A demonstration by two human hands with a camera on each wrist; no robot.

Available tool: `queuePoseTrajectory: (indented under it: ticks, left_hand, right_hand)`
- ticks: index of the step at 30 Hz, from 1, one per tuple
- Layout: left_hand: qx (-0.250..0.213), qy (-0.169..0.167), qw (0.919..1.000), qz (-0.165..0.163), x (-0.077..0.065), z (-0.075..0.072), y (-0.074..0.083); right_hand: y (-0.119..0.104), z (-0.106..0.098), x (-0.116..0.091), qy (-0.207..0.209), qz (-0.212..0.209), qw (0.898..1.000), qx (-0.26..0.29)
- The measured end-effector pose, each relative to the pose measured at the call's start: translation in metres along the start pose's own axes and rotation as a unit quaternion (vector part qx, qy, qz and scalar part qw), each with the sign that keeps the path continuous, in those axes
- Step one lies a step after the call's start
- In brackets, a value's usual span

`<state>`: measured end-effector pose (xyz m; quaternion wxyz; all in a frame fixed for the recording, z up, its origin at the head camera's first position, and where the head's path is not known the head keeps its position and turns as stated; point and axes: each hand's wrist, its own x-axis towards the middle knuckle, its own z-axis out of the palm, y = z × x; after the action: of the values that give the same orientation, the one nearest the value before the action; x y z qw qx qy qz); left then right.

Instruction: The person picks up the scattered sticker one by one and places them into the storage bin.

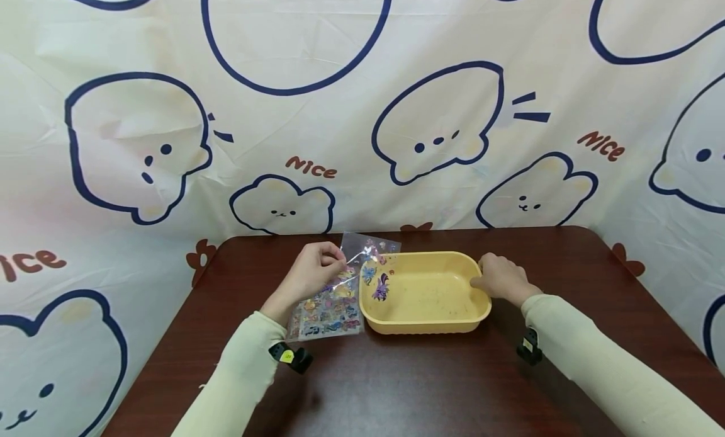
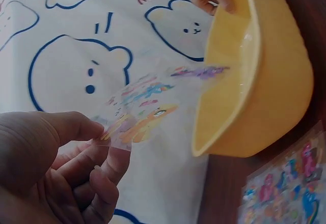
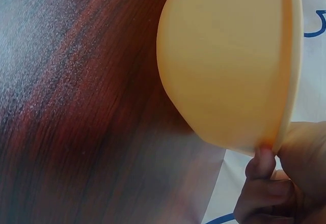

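At lower centre, left hand point(image 1: 314, 272) pinches a clear sticker sheet point(image 2: 148, 124); right hand point(image 1: 502, 278) grips yellow basin point(image 1: 427, 327), seemingly steadying it

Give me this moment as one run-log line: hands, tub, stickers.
left hand: pinches clear sticker sheet | right hand: grips yellow tub at rim | tub: on table | other stickers: left of tub

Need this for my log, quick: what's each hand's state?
Left hand: closed, holding a sticker sheet.
Right hand: closed, holding the tray.
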<state>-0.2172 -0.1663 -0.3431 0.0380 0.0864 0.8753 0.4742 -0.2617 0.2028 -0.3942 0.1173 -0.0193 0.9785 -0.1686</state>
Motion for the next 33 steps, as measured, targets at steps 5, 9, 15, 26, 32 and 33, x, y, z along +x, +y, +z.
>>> queuePoseTrajectory:
  ticks: [5,9,15,26,32,33]
  left_hand:
    - [0.005,-0.007,1.0,-0.004,0.009,0.013,-0.002]
    - [0.0,-0.021,0.9998,-0.005,0.014,0.023,-0.002]
    - [-0.002,-0.041,0.9989,-0.022,0.02,0.038,-0.001]
    - [-0.017,-0.068,0.9965,-0.046,0.027,0.053,-0.002]
    - [-0.005,-0.068,0.9968,-0.042,0.03,0.06,-0.004]
    - [0.002,-0.065,0.9971,-0.039,0.03,0.061,-0.004]
  right_hand:
    - [0.001,0.0,0.0,-0.002,0.002,1.0,0.0]
    - [0.0,-0.001,0.001,-0.006,0.007,1.0,-0.001]
    - [-0.001,-0.002,0.0,-0.007,0.004,1.0,-0.003]
    - [-0.001,-0.002,0.001,-0.006,0.003,1.0,-0.007]
    - [-0.001,-0.001,0.001,-0.005,0.001,1.0,-0.009]
    - [-0.001,-0.001,0.0,-0.005,0.001,1.0,-0.009]
